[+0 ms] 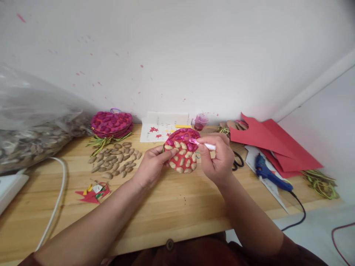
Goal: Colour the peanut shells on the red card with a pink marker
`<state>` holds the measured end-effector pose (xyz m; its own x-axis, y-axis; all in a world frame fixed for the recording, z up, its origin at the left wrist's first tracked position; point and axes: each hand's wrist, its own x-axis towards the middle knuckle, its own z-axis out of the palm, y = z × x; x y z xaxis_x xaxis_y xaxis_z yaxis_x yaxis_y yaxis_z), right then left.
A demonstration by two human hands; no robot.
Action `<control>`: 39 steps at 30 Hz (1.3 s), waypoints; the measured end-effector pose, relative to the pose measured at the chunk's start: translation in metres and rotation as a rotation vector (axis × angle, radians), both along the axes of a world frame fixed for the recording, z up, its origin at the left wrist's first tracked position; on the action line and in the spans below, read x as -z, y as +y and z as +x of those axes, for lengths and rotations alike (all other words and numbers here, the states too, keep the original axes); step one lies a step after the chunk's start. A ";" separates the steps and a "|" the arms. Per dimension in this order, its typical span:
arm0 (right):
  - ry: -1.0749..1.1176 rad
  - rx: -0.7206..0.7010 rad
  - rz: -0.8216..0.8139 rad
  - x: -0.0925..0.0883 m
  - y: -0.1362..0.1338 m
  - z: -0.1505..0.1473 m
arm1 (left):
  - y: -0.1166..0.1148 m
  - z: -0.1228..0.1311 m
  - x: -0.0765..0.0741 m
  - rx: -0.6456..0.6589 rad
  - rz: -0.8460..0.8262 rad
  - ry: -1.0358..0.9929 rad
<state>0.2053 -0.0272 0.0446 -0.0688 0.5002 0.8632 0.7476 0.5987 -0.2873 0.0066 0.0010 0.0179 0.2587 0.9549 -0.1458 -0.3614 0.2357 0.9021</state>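
Observation:
My left hand (153, 165) grips the left edge of a round red disc (182, 150) covered with peanut shells, holding it tilted above the wooden table (172, 207). The disc's upper shells are painted pink; the lower ones are bare tan. My right hand (217, 157) is closed on a thin white brush (205, 145) whose pink tip touches the upper right of the disc.
Loose peanut shells (115, 159) lie left of the disc, and a stack of pink painted discs (111, 123) sits behind them. A small cup of pink paint (200, 122), red paper sheets (274, 146), a blue glue gun (270, 175), scissors (237, 160) and a plastic bag of shells (33, 129) surround them.

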 end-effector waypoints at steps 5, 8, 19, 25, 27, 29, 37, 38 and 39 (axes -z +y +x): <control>0.010 -0.009 -0.017 0.000 -0.001 0.000 | -0.001 0.000 0.002 0.003 0.034 0.014; 0.026 0.009 -0.001 0.000 0.000 0.001 | -0.001 0.001 0.004 0.003 0.036 0.014; 0.105 0.002 -0.023 -0.001 0.001 0.001 | -0.001 -0.003 0.000 0.000 0.181 0.163; 0.188 0.004 -0.055 0.002 0.000 0.002 | 0.001 -0.005 -0.001 -0.004 0.236 0.211; 0.230 0.004 -0.085 0.003 -0.001 0.003 | 0.000 -0.006 -0.002 -0.018 0.274 0.249; 0.259 0.012 -0.105 0.004 -0.002 0.003 | 0.000 -0.006 -0.002 -0.037 0.315 0.283; 0.239 0.026 -0.102 0.002 -0.003 0.001 | 0.001 -0.007 0.000 -0.056 0.411 0.390; 0.232 0.036 -0.099 0.002 -0.003 0.001 | 0.001 -0.008 0.001 -0.057 0.413 0.390; 0.229 0.042 -0.099 0.002 -0.003 0.002 | 0.002 -0.008 0.002 -0.059 0.415 0.386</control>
<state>0.2069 -0.0298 0.0427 0.1457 0.5810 0.8007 0.6796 0.5294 -0.5078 -0.0011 0.0026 0.0162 0.2054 0.9636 0.1710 0.0107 -0.1769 0.9842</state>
